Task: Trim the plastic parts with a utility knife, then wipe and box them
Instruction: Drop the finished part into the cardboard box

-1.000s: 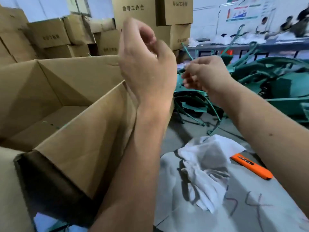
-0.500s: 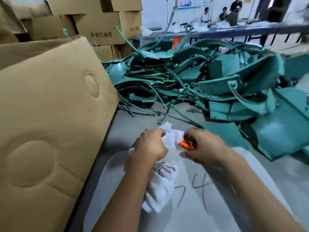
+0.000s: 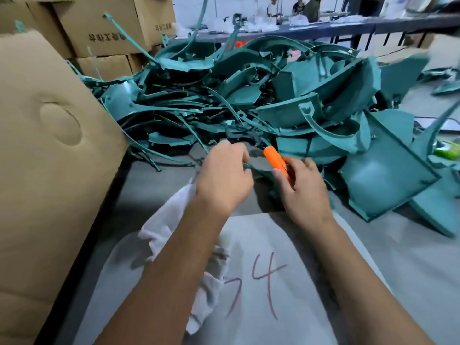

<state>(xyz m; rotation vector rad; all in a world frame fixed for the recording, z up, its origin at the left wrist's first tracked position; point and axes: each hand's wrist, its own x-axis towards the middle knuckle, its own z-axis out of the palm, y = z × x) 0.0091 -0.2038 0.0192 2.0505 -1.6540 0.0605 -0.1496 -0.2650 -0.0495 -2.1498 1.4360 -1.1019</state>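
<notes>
A big heap of teal plastic parts (image 3: 286, 95) covers the far half of the table. My right hand (image 3: 302, 188) grips an orange utility knife (image 3: 275, 159), its end pointing up and away toward the heap. Just left of it, my left hand (image 3: 224, 175) reaches to the heap's near edge, fingers curled around a thin teal piece (image 3: 249, 166). A crumpled white cloth (image 3: 166, 227) lies on the table under my left forearm. The large cardboard box (image 3: 49, 145) stands at the left, its flap facing me.
A white sheet (image 3: 286, 282) with red handwriting covers the grey table (image 3: 410, 257) near me. Stacked cardboard cartons (image 3: 107, 33) stand behind the box. A workbench (image 3: 323, 28) with people runs across the back. Something green (image 3: 445, 148) lies at the far right.
Both hands have left the cloth and moved forward to the heap. My right hand has lifted the orange knife; my left has let go of the cloth and taken a teal piece.
</notes>
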